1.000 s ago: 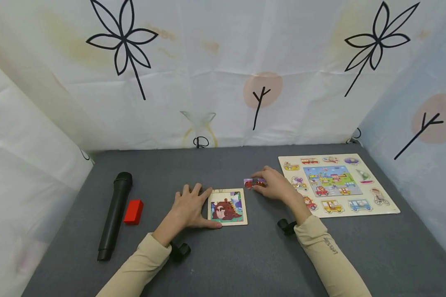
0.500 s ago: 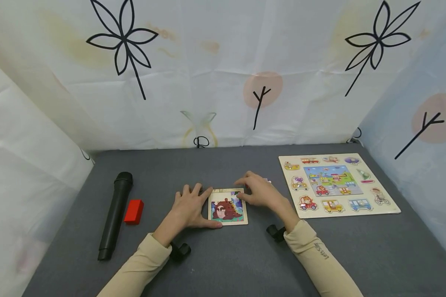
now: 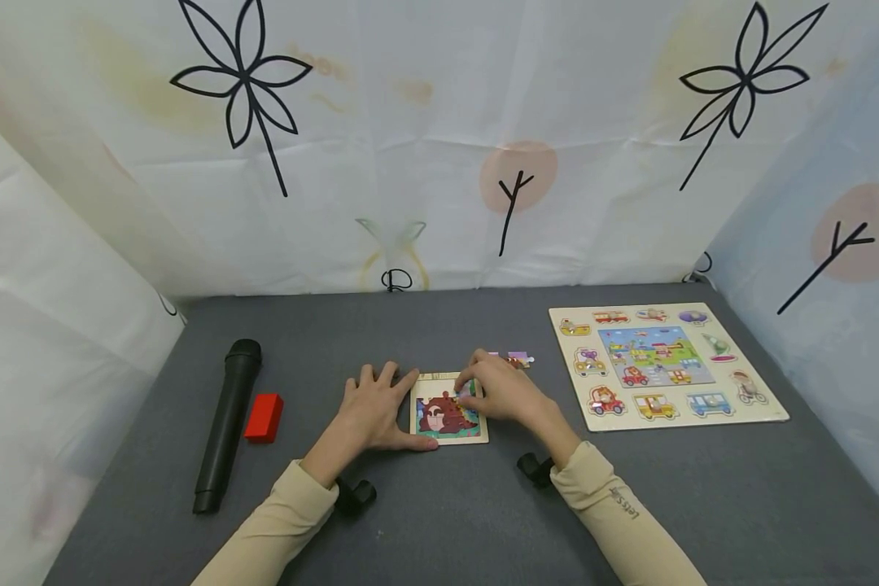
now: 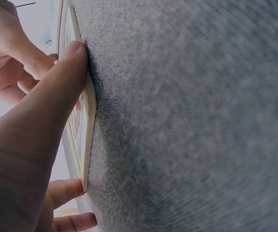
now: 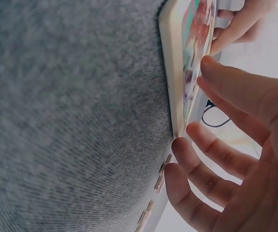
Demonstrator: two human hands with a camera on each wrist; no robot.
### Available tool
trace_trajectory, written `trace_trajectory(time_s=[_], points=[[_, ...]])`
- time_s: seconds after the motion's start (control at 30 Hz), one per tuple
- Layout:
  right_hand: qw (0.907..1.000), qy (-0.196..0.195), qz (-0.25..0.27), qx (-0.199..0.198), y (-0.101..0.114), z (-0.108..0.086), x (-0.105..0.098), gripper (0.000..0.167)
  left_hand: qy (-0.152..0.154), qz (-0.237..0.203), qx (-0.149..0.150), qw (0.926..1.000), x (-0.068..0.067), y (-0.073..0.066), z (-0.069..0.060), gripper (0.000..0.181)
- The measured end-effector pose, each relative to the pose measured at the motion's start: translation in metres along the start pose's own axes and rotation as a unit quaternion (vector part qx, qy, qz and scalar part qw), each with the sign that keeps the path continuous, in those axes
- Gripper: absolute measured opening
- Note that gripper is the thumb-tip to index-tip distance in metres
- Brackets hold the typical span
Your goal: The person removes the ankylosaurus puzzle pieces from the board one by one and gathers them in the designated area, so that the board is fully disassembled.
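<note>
A small wooden jigsaw puzzle (image 3: 447,438) with a brown animal picture lies flat on the grey table. Spread across its left side, my left hand (image 3: 372,411) steadies it: the thumb rests along the near edge and the fingers touch the far left corner. My right hand (image 3: 507,389) is over the upper right part of the picture, pinching a small puzzle piece (image 3: 468,389) between thumb and index finger; the fingers cover most of it. In the right wrist view the thumb (image 5: 226,82) and index tips meet close to the puzzle's surface, other fingers loosely bent.
Loose purple and brown puzzle pieces (image 3: 518,358) lie just behind my right hand. At the right is a large vehicle puzzle board (image 3: 725,399). A black microphone (image 3: 227,431) and a red block (image 3: 264,418) lie on the left.
My right hand has moved left and nearer, from the loose pieces to the upper right of the small puzzle, uncovering pieces behind it. The left hand has stayed put.
</note>
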State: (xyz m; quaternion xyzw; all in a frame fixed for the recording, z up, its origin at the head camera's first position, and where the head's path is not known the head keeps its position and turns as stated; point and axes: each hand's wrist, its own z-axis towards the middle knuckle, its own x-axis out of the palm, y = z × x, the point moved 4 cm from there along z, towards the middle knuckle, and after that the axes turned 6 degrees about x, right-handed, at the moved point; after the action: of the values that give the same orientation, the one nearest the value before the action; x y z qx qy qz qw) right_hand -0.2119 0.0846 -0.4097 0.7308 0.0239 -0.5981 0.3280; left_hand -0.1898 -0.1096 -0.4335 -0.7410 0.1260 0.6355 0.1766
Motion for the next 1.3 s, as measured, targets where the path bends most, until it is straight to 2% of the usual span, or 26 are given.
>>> trace_trajectory(time_s=[0.6, 1.1, 1.3], points=[[0.9984, -0.015, -0.025, 0.049, 0.001, -0.0008, 0.0048, 0.017, 0.001, 0.001, -0.005, 1.0, -0.0002, -0.0012, 0.0006, 0.115], [0.9979, -0.021, -0.03, 0.053, 0.003, -0.0039, 0.0056, 0.018, 0.006, 0.002, -0.01, 0.9999, 0.0001, -0.0015, 0.0006, 0.115], [0.998, -0.022, -0.033, 0.049, 0.0044, -0.0042, 0.0045, 0.03, 0.006, 0.001, -0.009, 0.9999, -0.0004, -0.0012, 0.0005, 0.114]])
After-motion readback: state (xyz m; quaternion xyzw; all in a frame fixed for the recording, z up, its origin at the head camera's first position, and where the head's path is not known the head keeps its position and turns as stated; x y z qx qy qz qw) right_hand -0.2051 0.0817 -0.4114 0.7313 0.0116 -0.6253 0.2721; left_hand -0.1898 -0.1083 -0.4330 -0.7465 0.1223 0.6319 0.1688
